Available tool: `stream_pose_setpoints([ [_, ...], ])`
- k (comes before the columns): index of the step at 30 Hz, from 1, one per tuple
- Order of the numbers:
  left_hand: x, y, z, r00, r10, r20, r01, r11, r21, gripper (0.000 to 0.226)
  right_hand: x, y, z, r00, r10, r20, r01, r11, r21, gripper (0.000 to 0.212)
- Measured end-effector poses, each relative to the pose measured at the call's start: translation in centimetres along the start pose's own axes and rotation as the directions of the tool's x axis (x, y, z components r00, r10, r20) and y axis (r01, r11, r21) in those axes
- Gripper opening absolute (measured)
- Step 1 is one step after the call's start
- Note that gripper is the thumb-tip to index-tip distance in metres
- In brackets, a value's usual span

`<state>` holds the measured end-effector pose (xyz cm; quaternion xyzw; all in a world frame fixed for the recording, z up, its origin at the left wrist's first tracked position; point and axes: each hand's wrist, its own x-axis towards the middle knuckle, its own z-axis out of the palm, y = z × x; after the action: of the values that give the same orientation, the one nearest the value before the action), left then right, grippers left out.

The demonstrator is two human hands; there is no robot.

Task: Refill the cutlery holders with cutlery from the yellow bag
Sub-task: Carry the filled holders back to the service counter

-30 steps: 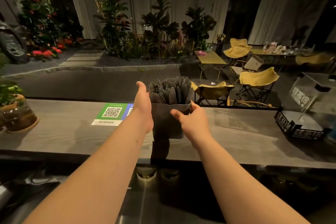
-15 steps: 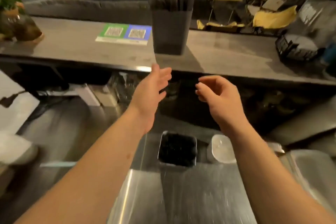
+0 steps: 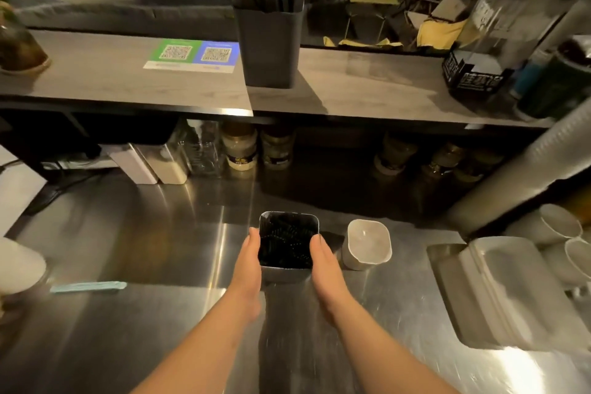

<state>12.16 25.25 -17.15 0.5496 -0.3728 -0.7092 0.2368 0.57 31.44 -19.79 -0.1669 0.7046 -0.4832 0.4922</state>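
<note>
A grey cutlery holder (image 3: 270, 48) packed with black cutlery stands on the upper wooden counter (image 3: 112, 83). On the steel worktop (image 3: 144, 249) below stands a second grey cutlery holder (image 3: 281, 273), seen from above with dark cutlery inside. My left hand (image 3: 249, 269) grips its left side and my right hand (image 3: 323, 269) grips its right side; the fingers are hidden behind the holder's walls. A white holder (image 3: 366, 245) stands just right of it and looks empty. No yellow bag is in view.
A green and blue QR sign (image 3: 192, 54) lies on the counter, with a black box (image 3: 473, 73) at its right end. Jars (image 3: 240, 150) stand under the counter. Stacked white cups (image 3: 511, 182) and trays (image 3: 499, 291) fill the right side. A blue strip (image 3: 88, 286) lies left.
My hands let go of the full holder on the upper counter, dropped down to the steel worktop and took hold of the second holder. My view tilted downward.
</note>
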Motion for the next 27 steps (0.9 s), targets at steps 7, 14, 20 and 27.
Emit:
stream_pose_setpoints([
  [7, -5.6, 9.9, 2.4, 0.952, 0.254, 0.173, -0.247, 0.967, -0.059, 0.082, -3.1, -11.6, -3.8, 0.984, -0.154, -0.091, 0.158, 0.987, 0.038, 0.095],
  [14, -5.6, 23.0, 8.9, 0.867, 0.357, 0.347, -0.386, 0.922, 0.016, 0.063, -3.0, -27.1, -8.0, 0.958, -0.259, -0.124, 0.271, 0.958, 0.092, 0.085],
  [20, -0.9, 31.2, 14.1, 0.868, 0.377, 0.324, -0.403, 0.915, 0.017, 0.090, 3.3, -35.8, -9.2, 0.953, -0.253, -0.164, 0.261, 0.965, 0.030, 0.105],
  [27, 7.0, 33.1, 16.7, 0.908, 0.344, 0.240, -0.359, 0.933, 0.022, 0.084, 11.1, -37.9, -8.9, 0.976, -0.172, -0.132, 0.176, 0.984, 0.017, 0.094],
])
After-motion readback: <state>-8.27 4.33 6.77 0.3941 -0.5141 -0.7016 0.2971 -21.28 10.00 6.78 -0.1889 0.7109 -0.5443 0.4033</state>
